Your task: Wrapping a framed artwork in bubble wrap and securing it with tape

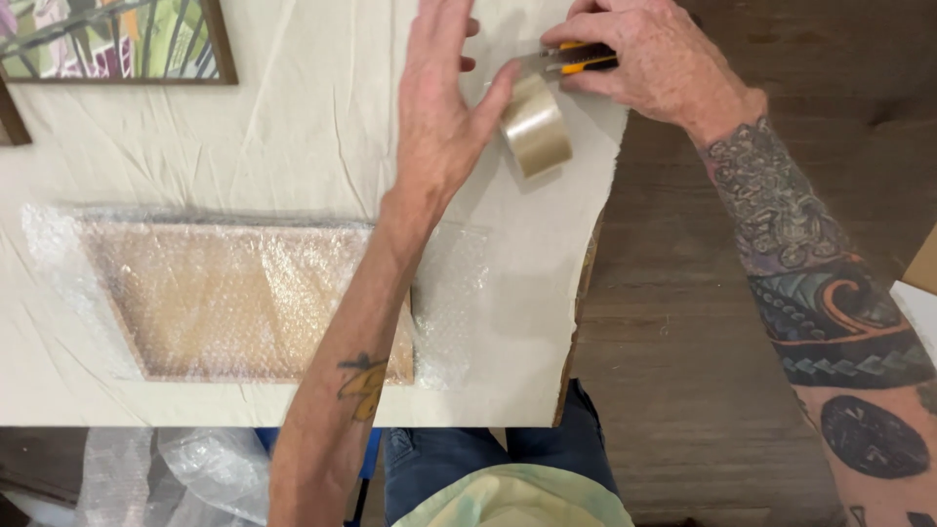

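Observation:
My left hand (pixel 441 98) reaches across the cloth-covered table (pixel 293 146), its fingers spread and its thumb pressed against a roll of clear packing tape (pixel 536 127). The roll stands on its edge near the table's right side. My right hand (pixel 654 60) grips a yellow and black utility knife (pixel 576 60) just above the roll, with its blade end pointing left toward my left thumb. Nearer to me, a flat brown panel wrapped in bubble wrap (pixel 244 298) lies on the cloth under my left forearm.
A framed colourful picture (pixel 117 39) lies at the table's far left corner. Loose bubble wrap (pixel 195 468) sits on the floor below the near table edge. Dark wooden floor (pixel 683 371) stretches to the right, with a cardboard piece (pixel 922 263) at the right border.

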